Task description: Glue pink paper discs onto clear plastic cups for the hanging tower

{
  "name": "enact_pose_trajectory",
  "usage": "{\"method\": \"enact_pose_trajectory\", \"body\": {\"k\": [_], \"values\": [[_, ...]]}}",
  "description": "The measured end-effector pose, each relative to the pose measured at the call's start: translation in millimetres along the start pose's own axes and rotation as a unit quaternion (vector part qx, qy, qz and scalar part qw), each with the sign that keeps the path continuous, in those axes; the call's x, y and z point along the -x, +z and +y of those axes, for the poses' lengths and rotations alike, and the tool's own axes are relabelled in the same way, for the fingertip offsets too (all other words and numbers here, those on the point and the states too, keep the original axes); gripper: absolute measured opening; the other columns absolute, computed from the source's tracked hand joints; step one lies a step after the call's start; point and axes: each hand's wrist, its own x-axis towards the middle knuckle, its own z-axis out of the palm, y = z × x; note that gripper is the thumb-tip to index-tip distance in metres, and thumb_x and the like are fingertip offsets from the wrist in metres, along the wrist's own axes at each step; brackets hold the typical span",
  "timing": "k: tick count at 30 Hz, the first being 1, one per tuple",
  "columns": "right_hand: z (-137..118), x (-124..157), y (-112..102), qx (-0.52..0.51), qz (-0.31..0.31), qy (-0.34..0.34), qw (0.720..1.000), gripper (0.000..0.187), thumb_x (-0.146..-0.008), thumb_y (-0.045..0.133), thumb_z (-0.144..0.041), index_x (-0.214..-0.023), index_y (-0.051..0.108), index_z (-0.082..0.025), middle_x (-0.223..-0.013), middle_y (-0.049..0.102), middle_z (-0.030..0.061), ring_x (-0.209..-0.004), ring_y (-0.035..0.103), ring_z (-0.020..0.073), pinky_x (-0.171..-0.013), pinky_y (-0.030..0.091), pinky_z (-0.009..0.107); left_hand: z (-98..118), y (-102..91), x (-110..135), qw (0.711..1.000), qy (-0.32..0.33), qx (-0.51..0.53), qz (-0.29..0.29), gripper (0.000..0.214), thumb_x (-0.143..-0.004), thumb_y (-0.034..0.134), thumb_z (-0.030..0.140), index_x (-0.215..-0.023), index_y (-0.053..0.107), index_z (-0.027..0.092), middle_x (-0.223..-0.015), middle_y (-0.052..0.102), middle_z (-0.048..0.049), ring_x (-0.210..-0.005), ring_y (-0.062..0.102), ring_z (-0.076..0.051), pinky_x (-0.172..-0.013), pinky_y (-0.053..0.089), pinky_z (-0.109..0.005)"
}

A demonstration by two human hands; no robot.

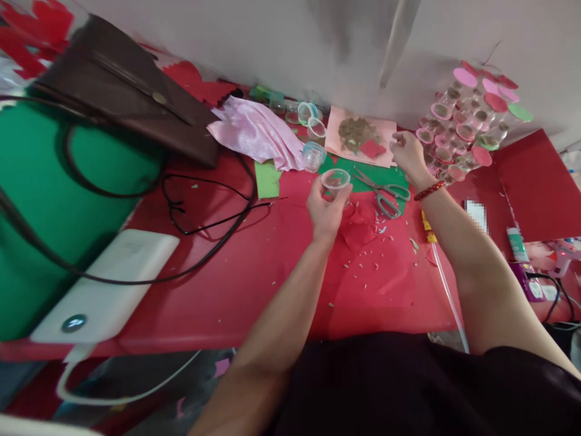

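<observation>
My left hand (327, 212) is wrapped round a small see-through plastic cup (336, 180), held upright above the red table with its mouth facing up. My right hand (407, 154) is raised by the right edge of a pink paper sheet (333, 136). Its fingers are pinched together, and I cannot make out whether anything is in them. On the sheet lies a heap of brown, crumbly material (356, 133) with a red paper piece (372, 149) beside it. Grey-handled scissors (385, 195) lie half open on green paper (347, 171), between my two hands.
Stacked plastic cups with coloured discs (467, 124) stand at right. Behind my left hand are other cups (313, 156) and a pink satin cloth (261, 133). Eyeglasses (213, 229), a dark bag (127, 91) and a white power bank (109, 284) lie left. A yellow glue gun (427, 227) lies right.
</observation>
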Motion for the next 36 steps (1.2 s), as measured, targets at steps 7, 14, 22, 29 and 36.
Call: {"method": "enact_pose_trajectory", "body": {"k": [7,14,22,29,36], "values": [[-59,142,-81,-0.062,0.13,-0.037,0.989,0.04,-0.107,0.05,-0.051,-0.088,0.069,-0.022,-0.065,0.058,-0.0031,-0.059,0.059,0.0101,-0.064,0.053,0.026,-9,-2.3,-5,0.997,0.047,-0.035,-0.042,0.065,-0.078,0.083,0.067,-0.122,0.065,0.023,-0.113,0.074,-0.0091,-0.113,0.072,-0.026,-0.102,0.06,-0.046],[-47,302,-99,-0.04,0.119,0.013,0.992,0.042,-0.102,0.057,-0.048,-0.07,0.062,-0.022,-0.053,0.055,-0.0039,-0.047,0.046,0.009,-0.049,0.037,0.025,17,3.0,9,0.989,0.053,-0.037,-0.132,0.054,-0.078,0.09,0.045,-0.122,0.067,0.023,-0.118,0.074,-0.0083,-0.122,0.07,-0.028,-0.109,0.055,-0.048],[-25,352,-96,-0.02,0.047,0.01,0.999,0.033,-0.099,0.054,-0.041,-0.074,0.066,-0.023,-0.062,0.064,0.0011,-0.056,0.055,0.0138,-0.059,0.042,0.027,54,9.2,80,0.968,-0.067,-0.03,-0.239,0.046,-0.07,0.091,0.025,-0.114,0.074,0.024,-0.113,0.078,-0.0059,-0.113,0.072,-0.026,-0.107,0.057,-0.046],[-7,370,-79,-0.07,0.04,0.04,0.996,0.036,-0.098,0.052,-0.045,-0.072,0.063,-0.023,-0.061,0.061,0.0009,-0.054,0.054,0.0149,-0.059,0.041,0.029,37,-7.9,113,0.96,-0.094,-0.061,-0.256,0.057,-0.066,0.091,0.022,-0.12,0.073,0.021,-0.121,0.078,-0.0111,-0.112,0.074,-0.027,-0.101,0.062,-0.046],[-3,372,-76,-0.062,0.039,0.033,0.997,0.034,-0.098,0.05,-0.044,-0.073,0.061,-0.024,-0.063,0.063,0.002,-0.059,0.058,0.0179,-0.062,0.041,0.031,28,-57.5,109,0.959,-0.026,-0.125,-0.254,0.08,-0.068,0.086,0.013,-0.144,0.062,0.025,-0.146,0.069,-0.0131,-0.136,0.065,-0.028,-0.12,0.049,-0.052]]}}
